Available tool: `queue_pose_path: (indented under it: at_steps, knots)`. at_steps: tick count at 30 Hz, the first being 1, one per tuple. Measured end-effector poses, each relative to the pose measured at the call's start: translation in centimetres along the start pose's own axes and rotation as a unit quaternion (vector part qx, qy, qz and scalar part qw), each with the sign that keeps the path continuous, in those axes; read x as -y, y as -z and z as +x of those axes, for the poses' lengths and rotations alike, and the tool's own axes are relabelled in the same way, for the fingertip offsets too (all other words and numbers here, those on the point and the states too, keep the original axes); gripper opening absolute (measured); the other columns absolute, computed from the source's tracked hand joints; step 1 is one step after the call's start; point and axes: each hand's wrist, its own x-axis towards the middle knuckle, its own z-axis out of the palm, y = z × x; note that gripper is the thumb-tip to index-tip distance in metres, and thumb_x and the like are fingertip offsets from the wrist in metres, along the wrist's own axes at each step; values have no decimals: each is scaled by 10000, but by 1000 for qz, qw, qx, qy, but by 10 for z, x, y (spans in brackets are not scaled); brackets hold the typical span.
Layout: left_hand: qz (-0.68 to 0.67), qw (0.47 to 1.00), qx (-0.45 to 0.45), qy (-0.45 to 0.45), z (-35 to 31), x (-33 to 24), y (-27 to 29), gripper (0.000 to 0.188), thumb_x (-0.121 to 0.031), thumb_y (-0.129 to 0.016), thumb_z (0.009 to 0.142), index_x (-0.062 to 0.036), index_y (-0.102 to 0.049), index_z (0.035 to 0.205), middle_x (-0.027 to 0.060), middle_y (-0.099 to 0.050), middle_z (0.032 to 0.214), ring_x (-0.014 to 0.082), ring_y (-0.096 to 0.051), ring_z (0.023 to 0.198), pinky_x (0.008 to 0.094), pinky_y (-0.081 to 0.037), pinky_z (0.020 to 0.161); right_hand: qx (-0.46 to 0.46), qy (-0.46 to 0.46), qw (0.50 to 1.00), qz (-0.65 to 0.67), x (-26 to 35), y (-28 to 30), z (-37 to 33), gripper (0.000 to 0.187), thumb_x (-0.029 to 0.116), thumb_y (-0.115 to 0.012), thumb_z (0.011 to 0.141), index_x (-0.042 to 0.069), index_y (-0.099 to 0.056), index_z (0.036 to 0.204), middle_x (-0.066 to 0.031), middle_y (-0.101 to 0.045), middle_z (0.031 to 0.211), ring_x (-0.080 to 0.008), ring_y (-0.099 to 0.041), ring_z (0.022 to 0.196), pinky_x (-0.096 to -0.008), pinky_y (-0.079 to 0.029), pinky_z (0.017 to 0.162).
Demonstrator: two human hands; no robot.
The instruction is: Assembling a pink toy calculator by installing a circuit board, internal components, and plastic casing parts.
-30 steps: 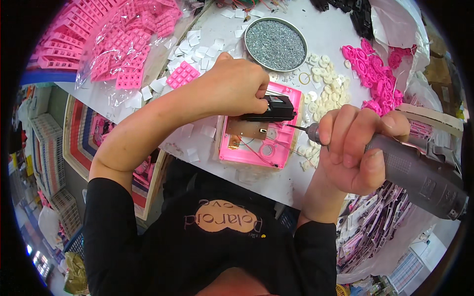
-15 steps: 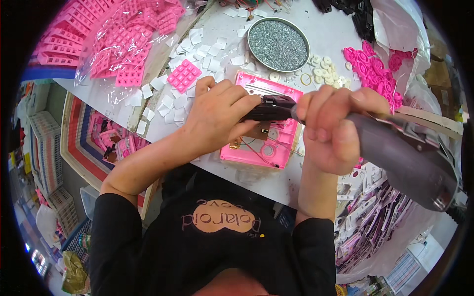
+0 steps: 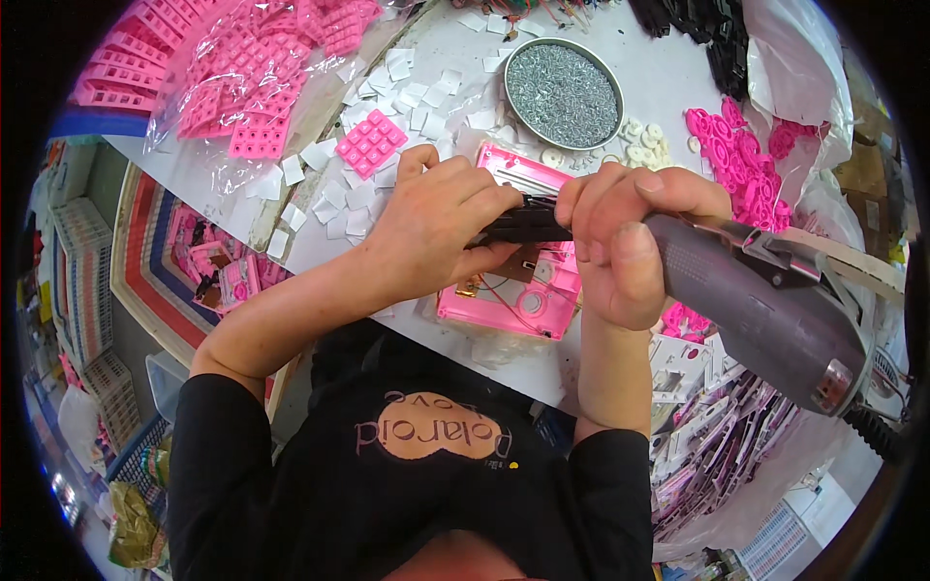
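My left hand (image 3: 436, 213) is closed, its thumb and fingers pinching a dark black plastic part (image 3: 528, 223) above an open pink plastic casing (image 3: 504, 315). Wires, a brown board (image 3: 502, 263) and a round piece show inside the casing. Wrapped in my right hand (image 3: 625, 237) is a dark grey electric screwdriver (image 3: 765, 300), lying nearly level. Its nose points left at the black part; my fingers hide the tip, so I cannot tell whether it touches. Beyond my left hand lies a pink keypad (image 3: 371, 143).
A round tin of small screws (image 3: 565, 94) stands behind the casing, near cream discs (image 3: 647, 145). White paper squares (image 3: 426, 97) are scattered at the back left. Bagged pink keypads (image 3: 257, 87), pink rings (image 3: 741, 169), black parts (image 3: 722, 44) and stacked panels (image 3: 727, 426) surround the work.
My right hand and the screwdriver have moved left, closer to the black part and my left hand. The left hand keeps its pinch. The whole view has shifted slightly.
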Motion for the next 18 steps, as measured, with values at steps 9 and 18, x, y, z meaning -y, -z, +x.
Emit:
queue_pose_path:
  at_steps: [9, 18]
  knots:
    - [-24, 999, 26, 13, 0, 1, 2, 450, -269, -839, 717, -131, -638, 1094, 5, -606, 915, 205, -582, 914, 446, -323, 923, 42, 10, 999, -26, 0, 0, -2, 292, 55, -672, 908, -22, -490, 1124, -118, -621, 794, -207, -638, 724, -366, -572, 717]
    - [-12, 999, 24, -22, -2, 4, 0, 466, -255, -840, 693, -123, -636, 1091, -1, -582, 891, 193, -575, 896, 453, -328, 917, 95, -21, 994, -45, -2, -2, 3, 222, 8, -664, 892, -21, -519, 1058, -113, -620, 768, -187, -635, 689, -290, -538, 651]
